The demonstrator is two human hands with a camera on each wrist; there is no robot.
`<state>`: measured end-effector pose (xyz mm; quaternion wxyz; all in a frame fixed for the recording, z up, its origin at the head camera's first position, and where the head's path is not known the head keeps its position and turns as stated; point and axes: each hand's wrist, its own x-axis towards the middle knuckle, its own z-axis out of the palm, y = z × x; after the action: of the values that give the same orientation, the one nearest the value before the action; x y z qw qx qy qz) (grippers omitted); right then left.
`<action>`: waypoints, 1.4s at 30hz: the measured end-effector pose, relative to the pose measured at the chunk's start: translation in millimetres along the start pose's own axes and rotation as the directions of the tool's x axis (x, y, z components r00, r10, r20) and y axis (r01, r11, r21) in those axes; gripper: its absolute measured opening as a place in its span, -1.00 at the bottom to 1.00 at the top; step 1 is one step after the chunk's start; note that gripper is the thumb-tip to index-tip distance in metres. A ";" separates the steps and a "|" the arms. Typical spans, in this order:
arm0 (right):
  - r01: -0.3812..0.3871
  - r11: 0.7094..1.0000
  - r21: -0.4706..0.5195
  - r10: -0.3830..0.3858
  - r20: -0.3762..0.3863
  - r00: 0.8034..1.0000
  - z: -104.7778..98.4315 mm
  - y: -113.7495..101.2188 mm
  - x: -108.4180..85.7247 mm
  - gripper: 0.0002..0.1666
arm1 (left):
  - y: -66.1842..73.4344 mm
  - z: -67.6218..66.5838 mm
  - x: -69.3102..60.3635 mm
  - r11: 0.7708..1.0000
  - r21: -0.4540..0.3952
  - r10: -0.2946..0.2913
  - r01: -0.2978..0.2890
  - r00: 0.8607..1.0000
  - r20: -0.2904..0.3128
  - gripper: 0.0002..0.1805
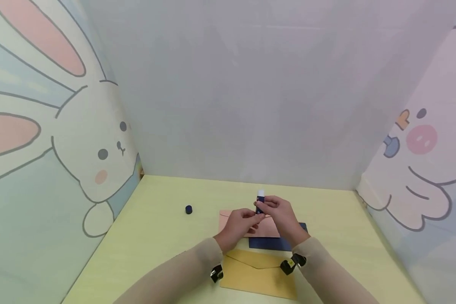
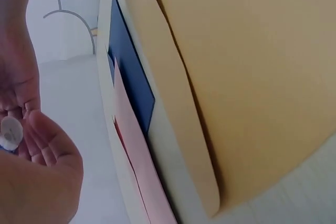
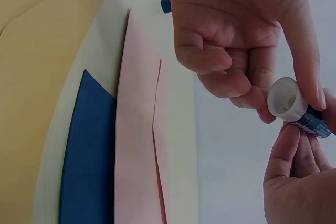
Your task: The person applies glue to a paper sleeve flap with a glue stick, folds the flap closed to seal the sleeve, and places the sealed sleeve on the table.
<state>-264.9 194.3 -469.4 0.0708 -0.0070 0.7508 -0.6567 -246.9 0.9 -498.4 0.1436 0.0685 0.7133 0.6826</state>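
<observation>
Both hands hold a glue stick (image 1: pixel 260 202) upright above the table, its white end upward in the head view. My right hand (image 1: pixel 284 216) grips the dark blue barrel between thumb and fingers. Lower down, my left hand (image 1: pixel 236 227) pinches the bottom end; in the right wrist view this is a white hollow base (image 3: pixel 286 99) between thumb and fingers. Beneath the hands lies a pink envelope (image 1: pixel 267 229), overlapping a dark blue envelope (image 1: pixel 267 243). Nearer the body is a yellow envelope (image 1: pixel 256 278), flap side up, partly under the right forearm.
A small dark blue cap (image 1: pixel 188 209) stands apart on the pale yellow table (image 1: pixel 159 236), left of the envelopes. A plain grey wall (image 1: pixel 251 105) closes off the back. Side panels carry a rabbit drawing (image 1: pixel 87 160) and a white cartoon animal (image 1: pixel 422 177).
</observation>
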 end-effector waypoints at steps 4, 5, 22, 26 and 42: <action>0.018 1.000 -0.019 -0.018 -0.022 1.000 2.0 -1.3 -1.1 -0.49 | 2.0 2.6 -3.0 1.000 0.016 0.018 -0.017 0.998 -0.068 -0.57; 0.020 1.000 -0.021 -0.021 -0.026 0.999 2.2 -1.4 -1.1 -0.50 | 2.4 2.5 -3.6 1.000 0.023 0.017 -0.015 0.997 -0.079 -0.57; -0.023 1.000 0.005 0.022 0.015 1.000 3.8 -4.0 -2.7 -0.51 | -1.6 -2.1 -2.2 0.943 -0.297 -0.065 0.149 0.959 0.277 -0.54; -0.037 0.999 0.022 0.036 0.036 0.999 5.2 -4.9 -3.9 -0.48 | -3.1 -0.5 -2.4 0.881 -0.406 -0.100 0.242 0.935 0.341 -0.62; 0.024 1.000 -0.017 -0.023 0.005 1.000 4.4 2.8 -3.4 -0.56 | -0.3 -0.2 -12.4 0.932 0.311 0.224 -0.185 0.970 -0.096 -0.57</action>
<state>-260.8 190.8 -472.3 0.0649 -0.0181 0.7562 -0.6508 -235.2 -2.9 -497.3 0.0130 0.1190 0.8054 0.5805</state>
